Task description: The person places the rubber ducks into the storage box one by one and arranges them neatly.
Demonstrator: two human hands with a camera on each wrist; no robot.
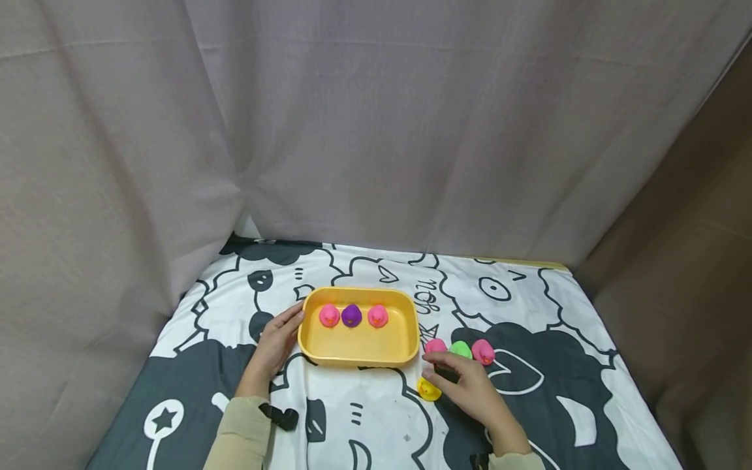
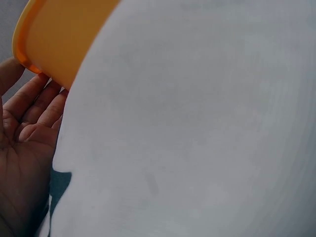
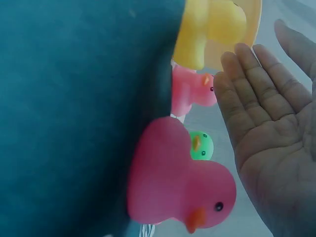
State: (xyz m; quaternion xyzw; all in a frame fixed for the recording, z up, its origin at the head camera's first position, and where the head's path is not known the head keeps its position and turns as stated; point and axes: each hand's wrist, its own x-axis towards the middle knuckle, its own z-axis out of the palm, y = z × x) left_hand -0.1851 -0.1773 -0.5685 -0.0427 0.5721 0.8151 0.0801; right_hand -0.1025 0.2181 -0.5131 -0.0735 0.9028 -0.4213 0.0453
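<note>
While a loose left grip (image 1: 279, 342) touches the yellow tray (image 1: 360, 344) — three ducks (image 1: 351, 316) inside, one purple — the right grip (image 1: 468, 386) is spread.

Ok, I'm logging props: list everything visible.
Patterned fabric cloth: one, white-grey, foreground
Rectangular tray: one, yellow, centre
Pink toy ducks: four, pink, two in tray, two right
Purple toy duck: one, purple, in tray
Green toy duck: one, green, between loose pinks
Yellow toy duck: one, yellow, near tray
Fabric drapes: count unclear, grey-brown, background
Wrist gear: two, black, cuffs
Sleeves: two, beige, lower edge
Left hand: one, at tray's left
Right hand: one, by yellow duck
</note>
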